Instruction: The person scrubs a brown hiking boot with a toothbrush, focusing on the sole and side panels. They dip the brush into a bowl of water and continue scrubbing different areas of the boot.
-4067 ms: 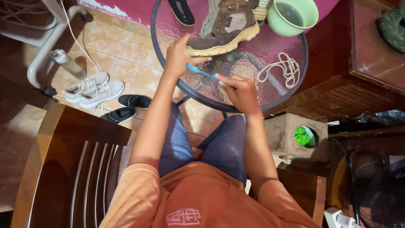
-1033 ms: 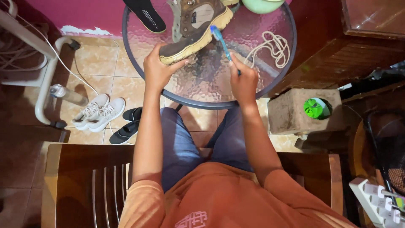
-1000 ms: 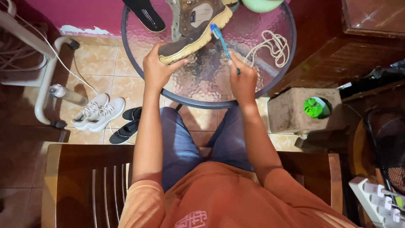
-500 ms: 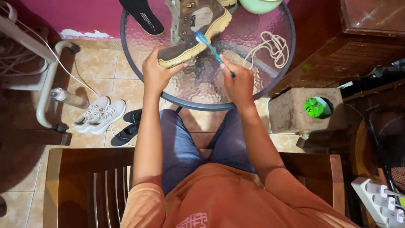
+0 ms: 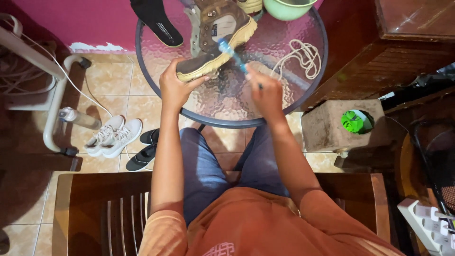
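Left hand (image 5: 174,87) clamps the toe of the brown suede boot with tan rubber sole (image 5: 215,40), steadying it on the round textured-glass table (image 5: 227,102), while right hand (image 5: 266,92), fist closed around a blue-handled toothbrush (image 5: 232,54), angles its head against the sole edge.

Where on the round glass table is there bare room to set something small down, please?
On the glass table, the near strip between the left hand and right hand is bare. The left edge below the black insole is bare too. The far side is crowded: boot, green bowl, coiled lace.
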